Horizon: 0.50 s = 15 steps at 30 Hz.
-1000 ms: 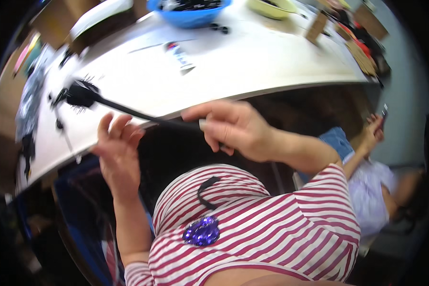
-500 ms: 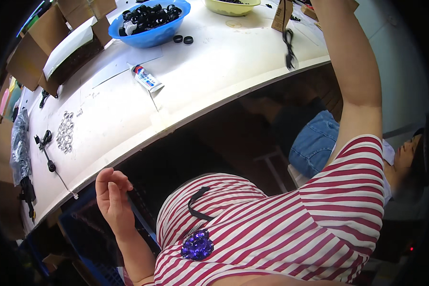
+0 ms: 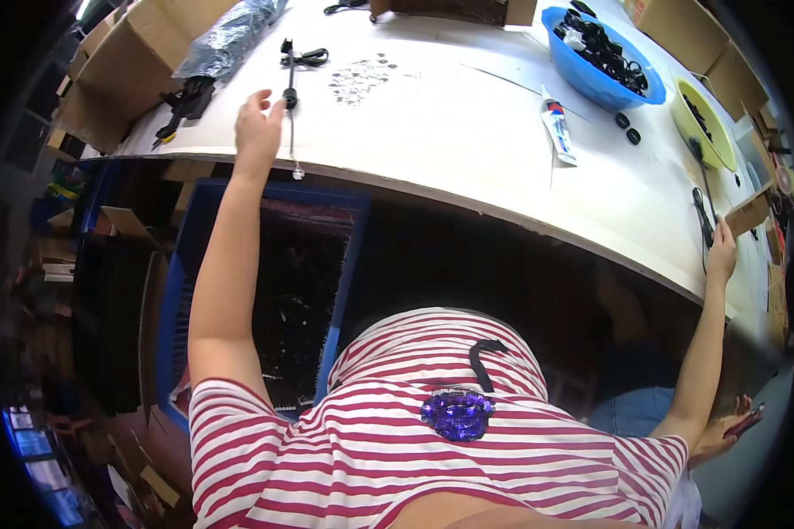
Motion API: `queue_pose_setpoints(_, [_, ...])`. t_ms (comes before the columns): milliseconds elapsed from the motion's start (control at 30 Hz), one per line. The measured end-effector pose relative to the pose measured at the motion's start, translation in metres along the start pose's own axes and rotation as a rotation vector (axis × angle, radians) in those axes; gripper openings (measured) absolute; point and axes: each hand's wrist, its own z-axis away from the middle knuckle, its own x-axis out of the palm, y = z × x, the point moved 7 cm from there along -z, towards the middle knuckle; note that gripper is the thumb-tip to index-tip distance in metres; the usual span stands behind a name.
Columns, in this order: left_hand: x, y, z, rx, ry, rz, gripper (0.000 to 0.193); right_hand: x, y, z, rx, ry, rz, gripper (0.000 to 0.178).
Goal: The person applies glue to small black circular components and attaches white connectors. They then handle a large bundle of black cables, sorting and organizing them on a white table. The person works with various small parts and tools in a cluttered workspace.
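My left hand [image 3: 258, 132] is over the left part of the table, fingers loosely curled with a gap between thumb and fingertips. Beside the thumb lies a thin black cable [image 3: 290, 99] with a small cylindrical piece, a coiled part and a clear tip near the table edge; whether the thumb touches it I cannot tell. At the far right my right hand [image 3: 722, 254] is closed at the end of a black cable [image 3: 707, 189] with a looped bundle. A brown cardboard piece [image 3: 748, 214] adjoins those fingers; its contact with them is unclear.
Several clear rings [image 3: 360, 79] lie on the white table [image 3: 450, 132]. A white tube [image 3: 558, 132] is near a blue bowl [image 3: 582, 75] of black rings and a yellow bowl [image 3: 722, 145]. Cardboard boxes [image 3: 141, 62] and a plastic-wrapped bundle [image 3: 229, 40] stand left. Another person's hand [image 3: 719, 432] holds a phone.
The view has swung left. My left hand has moved from below the table edge to over the table beside the cable. My right hand, previously out of view, now shows at the far right.
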Motion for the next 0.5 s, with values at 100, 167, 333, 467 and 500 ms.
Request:
queue_pose_setpoints(100, [0.022, 0.014, -0.010, -0.042, -0.045, -0.235, 0.051, -0.002, -0.024, 0.012, -0.116, -0.006, 0.320, 0.027])
queue_pose_setpoints(167, [0.035, 0.027, -0.017, -0.089, -0.065, -0.317, 0.054, -0.012, -0.040, 0.018, -0.188, 0.064, 0.357, 0.026])
queue_pose_setpoints(333, [0.063, -0.009, -0.038, -0.331, -0.292, -0.322, 0.054, -0.032, -0.123, 0.041, -0.407, 0.146, 0.258, 0.028])
queue_pose_setpoints(467, [0.059, -0.049, -0.043, -0.607, -0.210, 0.598, 0.030, -0.040, -0.204, 0.075, -0.552, 0.109, 0.150, 0.027])
queue_pose_setpoints(500, [0.051, -0.035, -0.038, -0.622, -0.147, 0.896, 0.024, -0.042, -0.216, 0.083, -0.592, 0.108, 0.124, 0.027])
